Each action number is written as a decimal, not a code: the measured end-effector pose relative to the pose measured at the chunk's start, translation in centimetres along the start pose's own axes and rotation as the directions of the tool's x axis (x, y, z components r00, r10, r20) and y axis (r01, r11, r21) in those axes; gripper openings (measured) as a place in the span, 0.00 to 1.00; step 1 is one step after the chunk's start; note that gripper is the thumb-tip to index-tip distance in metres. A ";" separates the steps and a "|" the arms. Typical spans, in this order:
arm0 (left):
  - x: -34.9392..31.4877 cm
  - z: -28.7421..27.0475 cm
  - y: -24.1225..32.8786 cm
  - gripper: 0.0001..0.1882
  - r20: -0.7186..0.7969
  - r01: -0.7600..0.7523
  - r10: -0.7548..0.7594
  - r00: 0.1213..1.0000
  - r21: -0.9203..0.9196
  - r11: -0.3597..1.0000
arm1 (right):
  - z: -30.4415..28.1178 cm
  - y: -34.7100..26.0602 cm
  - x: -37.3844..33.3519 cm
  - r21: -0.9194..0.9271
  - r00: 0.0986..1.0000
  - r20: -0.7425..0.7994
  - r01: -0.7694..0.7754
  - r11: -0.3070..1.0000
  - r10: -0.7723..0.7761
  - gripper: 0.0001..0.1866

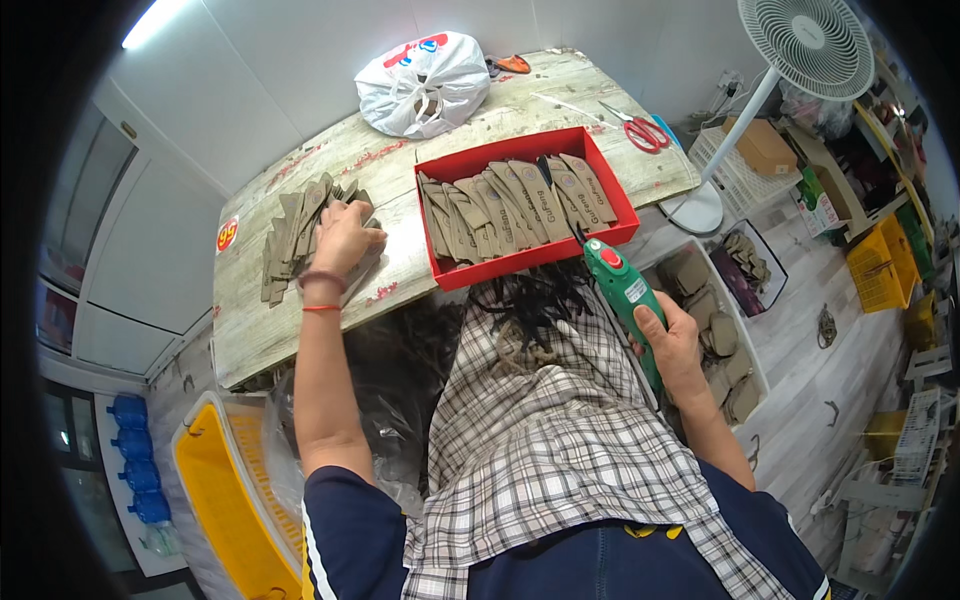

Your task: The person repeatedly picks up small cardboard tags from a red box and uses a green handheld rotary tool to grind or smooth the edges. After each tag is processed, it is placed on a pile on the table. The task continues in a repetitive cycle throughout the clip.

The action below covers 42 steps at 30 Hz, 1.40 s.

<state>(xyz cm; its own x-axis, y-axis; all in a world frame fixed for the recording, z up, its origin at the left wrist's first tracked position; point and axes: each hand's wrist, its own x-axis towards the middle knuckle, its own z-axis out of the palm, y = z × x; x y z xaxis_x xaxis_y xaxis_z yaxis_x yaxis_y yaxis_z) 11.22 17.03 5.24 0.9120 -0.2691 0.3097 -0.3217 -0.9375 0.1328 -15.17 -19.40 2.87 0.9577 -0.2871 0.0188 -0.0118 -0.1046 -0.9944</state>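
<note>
Fingers (357, 211) of the left hand (341, 243) curl onto a fanned pile of flat khaki fabric-looking pieces (284, 238); I cannot tell whether they pinch one. The right hand (678, 346) wraps a green plastic handheld tool with a red button (622, 285), its dark tip (579, 235) near the front of a shallow red rectangular box (480, 272) holding similar pieces (512, 205) on the whitewashed wooden table (256, 335). I judge the step to be picking from the pile; the next move calls for lifting one piece cleanly, tip kept clear
</note>
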 end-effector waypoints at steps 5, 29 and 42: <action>4.4 7.2 9.1 0.19 -0.169 -0.104 0.075 0.983 -0.168 0.980 | 0.6 1.2 -0.1 -0.020 0.999 -0.010 -0.031 0.999 0.031 0.24; 5.8 12.0 11.5 0.09 -0.029 0.325 -0.579 0.815 -0.804 0.498 | 1.0 1.4 0.2 -0.030 1.000 0.010 -0.004 1.000 0.005 0.22; 0.9 5.9 13.7 0.05 0.207 0.103 -0.396 0.895 -0.958 -0.267 | 3.4 -1.2 2.5 -0.130 0.994 -0.006 0.107 0.986 -0.108 0.20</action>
<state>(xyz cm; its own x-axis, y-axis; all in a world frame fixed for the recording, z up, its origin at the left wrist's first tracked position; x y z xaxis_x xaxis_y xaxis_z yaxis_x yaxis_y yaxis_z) 9.10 2.60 1.74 0.9960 0.0844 0.0299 -0.0638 0.4339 0.8987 -11.77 -16.71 3.72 0.9517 -0.2796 0.1270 0.0531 -0.2576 -0.9648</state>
